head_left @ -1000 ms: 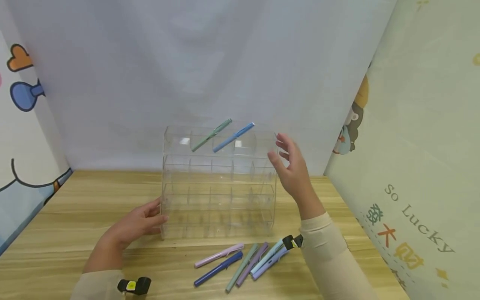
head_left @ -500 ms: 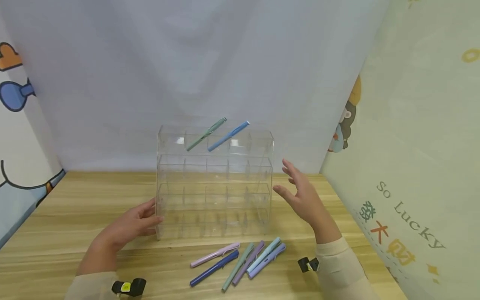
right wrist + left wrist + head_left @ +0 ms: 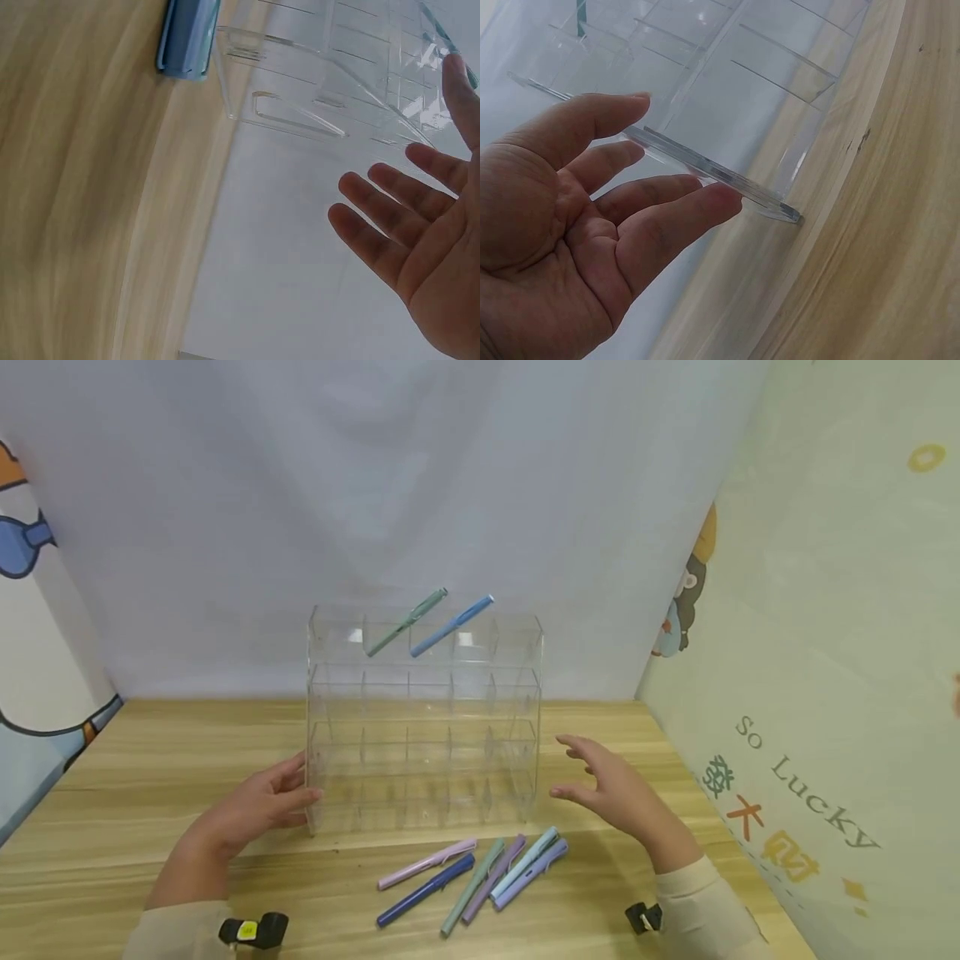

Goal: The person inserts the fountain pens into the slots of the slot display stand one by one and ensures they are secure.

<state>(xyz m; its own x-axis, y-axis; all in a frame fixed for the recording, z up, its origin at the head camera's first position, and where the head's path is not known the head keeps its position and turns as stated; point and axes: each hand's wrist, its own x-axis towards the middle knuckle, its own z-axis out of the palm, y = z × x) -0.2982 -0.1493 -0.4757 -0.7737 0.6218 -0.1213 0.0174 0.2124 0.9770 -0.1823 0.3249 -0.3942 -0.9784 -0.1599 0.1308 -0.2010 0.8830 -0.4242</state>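
A clear acrylic tiered pen rack (image 3: 427, 710) stands on the wooden table. My left hand (image 3: 258, 802) is at its left side, with the thumb near the front edge and the fingers touching the side panel (image 3: 720, 174); these fingers are only loosely bent. To the right of the rack, my right hand (image 3: 611, 789) hovers apart from it, thumb and fingers spread, holding nothing. A green pen (image 3: 407, 622) and a blue pen (image 3: 452, 626) lean slanted in the top tier.
Several capped pens lie in front of the rack: a pink pen (image 3: 427, 863), a dark blue pen (image 3: 425, 891), and others in green, purple, light blue and lavender (image 3: 531, 874). A white cloth (image 3: 360, 485) hangs behind, and a printed panel (image 3: 810, 652) borders the right.
My right hand has come down and away from the rack's upper right edge. The left hand stays at the left side. The whole view has shifted slightly.
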